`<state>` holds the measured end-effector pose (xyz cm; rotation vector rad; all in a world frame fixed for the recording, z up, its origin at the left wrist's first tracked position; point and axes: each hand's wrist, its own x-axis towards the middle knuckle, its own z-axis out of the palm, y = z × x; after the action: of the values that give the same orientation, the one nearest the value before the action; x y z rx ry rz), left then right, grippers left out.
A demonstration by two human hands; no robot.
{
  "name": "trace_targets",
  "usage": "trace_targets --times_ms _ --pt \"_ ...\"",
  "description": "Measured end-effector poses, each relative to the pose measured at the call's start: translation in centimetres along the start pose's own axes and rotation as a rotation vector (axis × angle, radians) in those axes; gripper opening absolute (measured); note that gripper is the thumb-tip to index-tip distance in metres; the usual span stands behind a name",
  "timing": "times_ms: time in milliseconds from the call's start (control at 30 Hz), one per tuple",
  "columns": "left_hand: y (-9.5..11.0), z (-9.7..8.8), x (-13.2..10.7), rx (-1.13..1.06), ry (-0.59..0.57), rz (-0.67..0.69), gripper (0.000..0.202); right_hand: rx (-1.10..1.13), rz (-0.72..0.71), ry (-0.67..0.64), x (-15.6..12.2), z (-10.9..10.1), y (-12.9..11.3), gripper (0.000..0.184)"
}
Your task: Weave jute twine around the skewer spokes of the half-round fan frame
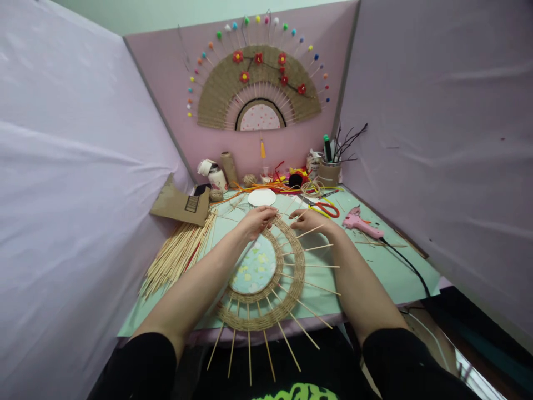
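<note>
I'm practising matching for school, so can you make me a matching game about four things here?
1. Round woven twine piece with wooden spokes
2. Pink plastic glue gun
3. Pile of thin pale wooden sticks
4. Yellow tassel

A. Partly covered by brown cardboard
B. Against the pink panel
C. Held in the left hand
D. Attached to a black cord

Pairs: 1-C, 2-D, 3-A, 4-B

— anything blocked from view?
— yeah, the left side of the floral disc is covered by the left forearm, and the loose sticks' upper ends by the cardboard. Green lettering gets cut off below. Whether anything's pinched by the right fingers can't be told.
</note>
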<state>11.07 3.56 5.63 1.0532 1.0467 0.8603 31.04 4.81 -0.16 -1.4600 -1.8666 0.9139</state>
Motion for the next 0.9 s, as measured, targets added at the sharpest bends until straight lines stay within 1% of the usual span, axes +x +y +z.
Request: trace_targets --times_ms 100,267,400,500,633,733,800,900 --pt "0.0 -0.6 -0.1 -0.016 0.016 0.004 0.011 0.113 -0.047 0.016 -0.3 -0.1 -0.8 0.035" --pt "-0.4 -1.9 -0.1 -0.051 0.031 0.031 0.012 0.27 -0.135 0.074 -0.8 -0.4 -2.2 0.033" --pt "-0.7 -2.5 -0.2 -0.071 0.052 0.02 0.011 0.348 -0.118 0.09 -0.8 -0.1 -2.5 0.034" --pt "-0.8 -2.6 -0.4 -0.085 0.074 0.019 0.01 0.337 -0.101 0.024 -0.5 0.6 -2.5 0.032" --pt "-0.7 -2.6 -0.6 -0.09 0.086 0.029 0.005 0.271 -0.073 -0.148 -0.3 1.5 -2.3 0.03" --pt "-0.6 -2.7 -0.7 -0.071 0.08 0.005 0.005 0.246 -0.049 -0.277 -0.3 1.6 -2.2 0.029" --pt "-0.5 -2.8 -0.7 -0.061 0.071 -0.024 0.006 0.247 -0.039 -0.315 -0.4 1.3 -2.2 0.029" --pt "-0.5 -2.9 -0.8 -0.068 0.052 -0.052 0.006 0.248 -0.026 -0.322 -0.7 0.6 -2.0 0.031"
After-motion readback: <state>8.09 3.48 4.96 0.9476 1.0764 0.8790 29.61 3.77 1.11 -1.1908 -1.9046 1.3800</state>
